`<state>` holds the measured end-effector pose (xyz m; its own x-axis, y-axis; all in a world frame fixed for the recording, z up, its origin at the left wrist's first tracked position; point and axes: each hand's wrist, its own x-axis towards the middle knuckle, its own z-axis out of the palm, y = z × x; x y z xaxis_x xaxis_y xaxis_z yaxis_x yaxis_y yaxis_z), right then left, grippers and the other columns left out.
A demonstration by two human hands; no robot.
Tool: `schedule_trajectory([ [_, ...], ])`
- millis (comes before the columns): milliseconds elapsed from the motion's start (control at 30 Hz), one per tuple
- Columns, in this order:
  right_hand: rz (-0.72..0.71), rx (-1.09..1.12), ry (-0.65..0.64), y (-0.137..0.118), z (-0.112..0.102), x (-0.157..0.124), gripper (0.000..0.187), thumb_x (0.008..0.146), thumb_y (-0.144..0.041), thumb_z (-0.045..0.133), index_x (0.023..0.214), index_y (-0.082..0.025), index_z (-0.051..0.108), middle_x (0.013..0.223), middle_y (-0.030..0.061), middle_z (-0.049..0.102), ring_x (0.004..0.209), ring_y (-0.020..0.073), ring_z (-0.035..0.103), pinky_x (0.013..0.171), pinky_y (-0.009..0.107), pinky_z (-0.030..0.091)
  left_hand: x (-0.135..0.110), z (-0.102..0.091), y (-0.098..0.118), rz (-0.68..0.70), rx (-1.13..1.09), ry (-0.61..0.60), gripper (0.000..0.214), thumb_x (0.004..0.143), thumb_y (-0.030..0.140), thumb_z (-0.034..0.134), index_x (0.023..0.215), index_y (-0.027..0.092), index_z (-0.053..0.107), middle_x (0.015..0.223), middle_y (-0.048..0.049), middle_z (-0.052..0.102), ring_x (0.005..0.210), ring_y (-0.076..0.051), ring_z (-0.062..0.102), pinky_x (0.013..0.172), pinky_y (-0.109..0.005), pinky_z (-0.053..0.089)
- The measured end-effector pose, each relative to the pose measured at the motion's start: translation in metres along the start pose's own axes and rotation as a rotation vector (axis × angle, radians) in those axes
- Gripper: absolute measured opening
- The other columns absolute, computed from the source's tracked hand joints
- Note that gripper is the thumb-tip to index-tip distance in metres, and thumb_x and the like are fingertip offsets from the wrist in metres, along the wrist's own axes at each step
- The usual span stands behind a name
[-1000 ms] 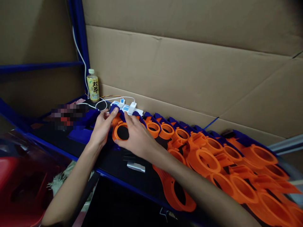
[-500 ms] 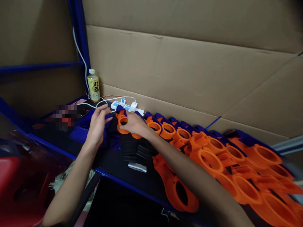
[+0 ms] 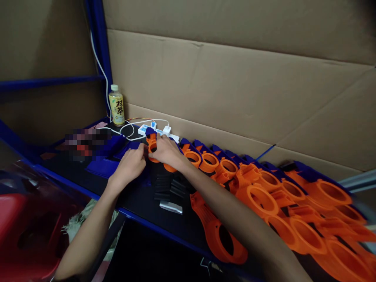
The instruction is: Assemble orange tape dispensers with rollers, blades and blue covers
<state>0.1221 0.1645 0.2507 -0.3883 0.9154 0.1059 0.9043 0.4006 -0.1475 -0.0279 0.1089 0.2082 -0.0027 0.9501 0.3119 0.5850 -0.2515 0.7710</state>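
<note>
My right hand is closed on an orange plastic ring part with dark blue fabric at its top. Its thumb lies along the ring's opening. Just left of that ring, my left hand has its fingers drawn together in a pinch at the near side. Whatever they hold is hidden. Folded blue fabric pieces lie beyond my left wrist. Below my right hand are small stacks of black strips and a silver-coloured metal tool.
Many similar orange ring parts cover the right side of the black table. A power strip with white cables and a yellow-labelled bottle stand at the back. A red stool is at lower left. Cardboard walls the rear.
My left hand has moved right and down toward the ring part, its spread fingers now closing together. The right hand keeps hold of the ring part, which has shifted slightly right.
</note>
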Motion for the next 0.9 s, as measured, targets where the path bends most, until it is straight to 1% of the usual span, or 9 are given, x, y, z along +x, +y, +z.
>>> schedule_trajectory([
  [100,0.000,-0.005,-0.012,0.002,0.001,0.000,0.076,0.078,-0.047,0.075,0.138,-0.008,0.048,0.134,0.0258,0.058,0.124,0.0388,0.059,0.096,0.046,0.049,-0.002,0.002,0.000,0.018,0.173,-0.077,0.038,0.071,0.004,0.052,0.102,0.020,0.066,0.095,-0.0136,0.079,0.106,-0.038,0.070,0.118,-0.061,0.020],
  [200,0.002,-0.007,-0.023,0.002,0.004,0.000,0.077,0.077,-0.046,0.076,0.138,-0.009,0.048,0.134,0.0257,0.058,0.123,0.0388,0.059,0.095,0.045,0.050,-0.002,0.002,0.003,0.027,0.306,-0.132,0.034,0.074,0.005,0.050,0.100,0.020,0.066,0.098,-0.0145,0.079,0.108,-0.039,0.070,0.120,-0.063,0.014],
  [267,0.000,-0.009,-0.027,0.002,0.006,0.001,0.076,0.077,-0.045,0.075,0.139,-0.009,0.048,0.135,0.0251,0.058,0.123,0.0384,0.059,0.095,0.044,0.050,-0.002,0.002,0.005,0.025,0.370,-0.155,0.032,0.077,0.006,0.049,0.100,0.020,0.066,0.099,-0.0145,0.079,0.109,-0.038,0.071,0.120,-0.060,0.016],
  [433,0.008,-0.019,-0.054,0.003,0.010,0.000,0.071,0.078,-0.047,0.074,0.135,-0.011,0.051,0.135,0.0224,0.058,0.123,0.0364,0.059,0.095,0.043,0.049,-0.003,-0.003,0.013,-0.012,0.480,-0.177,0.036,0.081,0.007,0.048,0.109,0.021,0.067,0.104,-0.0127,0.079,0.112,-0.033,0.070,0.116,-0.052,0.031],
  [500,0.018,-0.029,-0.069,0.002,0.011,-0.001,0.070,0.079,-0.048,0.072,0.135,-0.011,0.052,0.136,0.0221,0.059,0.125,0.0365,0.057,0.097,0.045,0.047,-0.002,-0.004,0.016,-0.027,0.514,-0.181,0.039,0.083,0.007,0.047,0.114,0.020,0.066,0.108,-0.0130,0.079,0.112,-0.032,0.070,0.112,-0.049,0.037],
  [600,0.034,-0.053,-0.083,0.000,0.010,-0.004,0.071,0.084,-0.052,0.066,0.138,-0.009,0.051,0.137,0.0235,0.059,0.130,0.0384,0.052,0.103,0.051,0.042,0.000,-0.006,0.019,-0.032,0.551,-0.184,0.042,0.086,0.006,0.044,0.120,0.019,0.065,0.112,-0.0146,0.078,0.111,-0.033,0.070,0.105,-0.047,0.044],
  [733,0.038,-0.087,-0.100,-0.004,0.008,-0.007,0.069,0.084,-0.055,0.063,0.134,-0.008,0.057,0.139,0.0246,0.058,0.135,0.0410,0.045,0.107,0.056,0.036,0.002,-0.005,0.018,-0.018,0.564,-0.182,0.042,0.089,0.008,0.042,0.124,0.018,0.064,0.115,-0.0160,0.077,0.113,-0.035,0.070,0.096,-0.046,0.049],
  [833,0.034,-0.103,-0.110,-0.007,0.007,-0.008,0.068,0.082,-0.055,0.065,0.130,-0.007,0.061,0.139,0.0250,0.059,0.135,0.0417,0.042,0.108,0.056,0.036,0.003,-0.003,0.015,-0.002,0.549,-0.177,0.042,0.091,0.010,0.042,0.126,0.018,0.063,0.117,-0.0158,0.076,0.116,-0.034,0.068,0.092,-0.043,0.051],
  [900,0.033,-0.111,-0.110,-0.007,0.006,-0.010,0.070,0.082,-0.055,0.065,0.131,-0.005,0.061,0.139,0.0270,0.057,0.135,0.0425,0.042,0.107,0.057,0.037,0.004,-0.001,0.012,0.017,0.532,-0.169,0.041,0.093,0.011,0.042,0.128,0.018,0.062,0.120,-0.0158,0.074,0.118,-0.033,0.067,0.093,-0.041,0.050],
])
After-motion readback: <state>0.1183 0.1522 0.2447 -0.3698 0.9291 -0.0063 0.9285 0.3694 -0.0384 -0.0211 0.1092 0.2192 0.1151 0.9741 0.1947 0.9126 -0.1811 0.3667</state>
